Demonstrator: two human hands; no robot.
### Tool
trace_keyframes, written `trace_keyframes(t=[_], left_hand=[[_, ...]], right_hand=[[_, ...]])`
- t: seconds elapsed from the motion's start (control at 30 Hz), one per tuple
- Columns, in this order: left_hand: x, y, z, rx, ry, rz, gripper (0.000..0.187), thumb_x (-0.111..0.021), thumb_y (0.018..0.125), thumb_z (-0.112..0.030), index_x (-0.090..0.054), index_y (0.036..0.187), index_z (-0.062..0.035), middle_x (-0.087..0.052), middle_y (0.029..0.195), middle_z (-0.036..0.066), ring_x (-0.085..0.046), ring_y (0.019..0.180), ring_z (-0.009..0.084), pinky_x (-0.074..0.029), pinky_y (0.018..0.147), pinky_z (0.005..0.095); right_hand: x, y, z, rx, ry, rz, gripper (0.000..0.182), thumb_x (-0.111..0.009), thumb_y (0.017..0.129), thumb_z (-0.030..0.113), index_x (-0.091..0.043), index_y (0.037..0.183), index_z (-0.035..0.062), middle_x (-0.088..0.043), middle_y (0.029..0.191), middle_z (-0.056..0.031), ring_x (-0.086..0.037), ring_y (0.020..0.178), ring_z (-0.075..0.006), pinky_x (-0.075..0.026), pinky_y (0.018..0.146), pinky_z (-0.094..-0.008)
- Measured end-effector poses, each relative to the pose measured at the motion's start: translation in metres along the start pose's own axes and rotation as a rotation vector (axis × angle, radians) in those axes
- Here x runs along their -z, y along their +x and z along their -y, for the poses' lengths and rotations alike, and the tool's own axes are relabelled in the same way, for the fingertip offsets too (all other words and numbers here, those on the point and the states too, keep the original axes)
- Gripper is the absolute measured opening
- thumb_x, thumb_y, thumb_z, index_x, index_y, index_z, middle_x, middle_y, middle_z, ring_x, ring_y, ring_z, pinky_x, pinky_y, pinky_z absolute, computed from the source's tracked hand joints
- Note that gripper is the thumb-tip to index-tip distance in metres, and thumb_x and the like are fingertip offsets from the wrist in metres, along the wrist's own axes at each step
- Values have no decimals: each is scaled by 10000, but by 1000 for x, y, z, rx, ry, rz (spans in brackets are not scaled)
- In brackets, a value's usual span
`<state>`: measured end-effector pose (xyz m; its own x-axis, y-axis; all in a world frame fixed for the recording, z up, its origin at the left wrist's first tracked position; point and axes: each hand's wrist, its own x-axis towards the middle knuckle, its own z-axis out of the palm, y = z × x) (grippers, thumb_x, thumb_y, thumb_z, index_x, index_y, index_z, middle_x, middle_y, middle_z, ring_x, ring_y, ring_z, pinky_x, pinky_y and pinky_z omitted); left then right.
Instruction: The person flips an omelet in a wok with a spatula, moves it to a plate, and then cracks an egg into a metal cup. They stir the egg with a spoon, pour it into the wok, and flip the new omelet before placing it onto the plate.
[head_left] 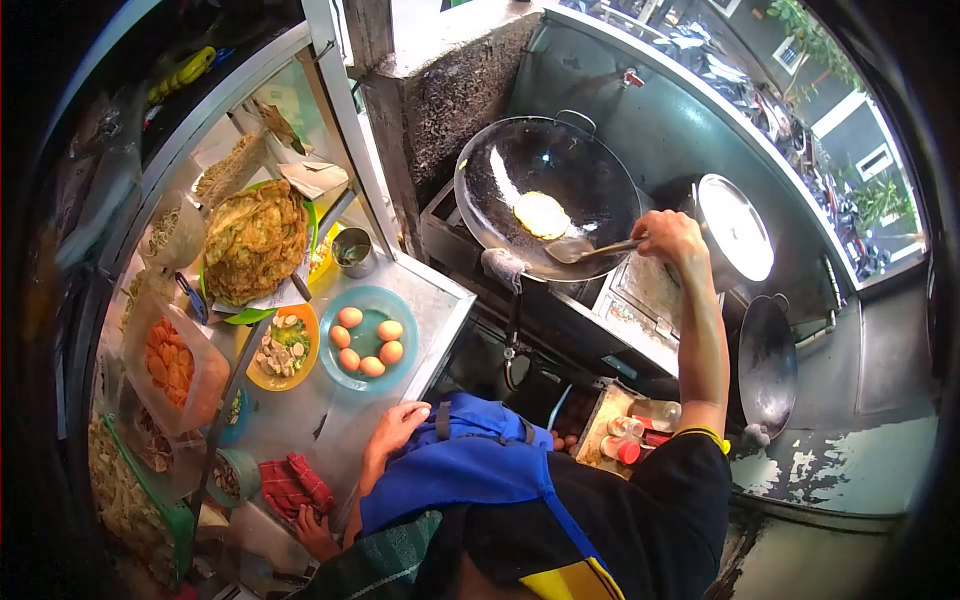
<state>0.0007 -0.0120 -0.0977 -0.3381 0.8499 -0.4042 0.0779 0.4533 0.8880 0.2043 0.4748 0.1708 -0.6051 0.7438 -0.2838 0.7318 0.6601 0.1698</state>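
My right hand [670,237] grips the handle of a metal spatula [572,250], its blade at the lower edge of a small round of pale yellow egg [541,215]. That egg lies in a large dark wok [600,170] on the stove. My left hand [398,425] is beside the blue apron [450,470] near the counter edge, its fingers extended with nothing seen in them. Above it, a blue plate [345,377] holds several brown eggs [390,353]. An orange plate [257,372] of sliced food and greens and a metal cup [353,250] stand nearby.
Left, a glass case holds fried food [255,240] and a tub of orange pieces [170,365]. Another hand [316,532], whose I cannot tell, touches a red cloth [297,485]. Right are a lidded pot [735,227] and second wok [766,365]; jars [625,428] sit below the stove.
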Motion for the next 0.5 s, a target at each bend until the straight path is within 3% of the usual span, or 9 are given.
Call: trace_keyframes(t=[0.3, 0.5], left_hand=[[2, 10, -11, 32, 26, 53, 380, -616, 953, -313, -680, 1170, -8, -698, 1114, 131, -652, 1035, 210, -493, 913, 329], [3, 6, -7, 23, 48, 23, 395, -612, 953, -327, -679, 1190, -19, -701, 1124, 129, -651, 1027, 206, -491, 908, 325]], right_hand=[[20, 9, -4, -1, -54, 95, 368, -778, 685, 246, -755, 1052, 223, -743, 999, -65, -705, 949, -260, -559, 844, -380], [-52, 44, 21, 102, 88, -42, 363, -732, 751, 269, -710, 1110, 216, -725, 1050, -100, -688, 1010, -292, -548, 880, -422]])
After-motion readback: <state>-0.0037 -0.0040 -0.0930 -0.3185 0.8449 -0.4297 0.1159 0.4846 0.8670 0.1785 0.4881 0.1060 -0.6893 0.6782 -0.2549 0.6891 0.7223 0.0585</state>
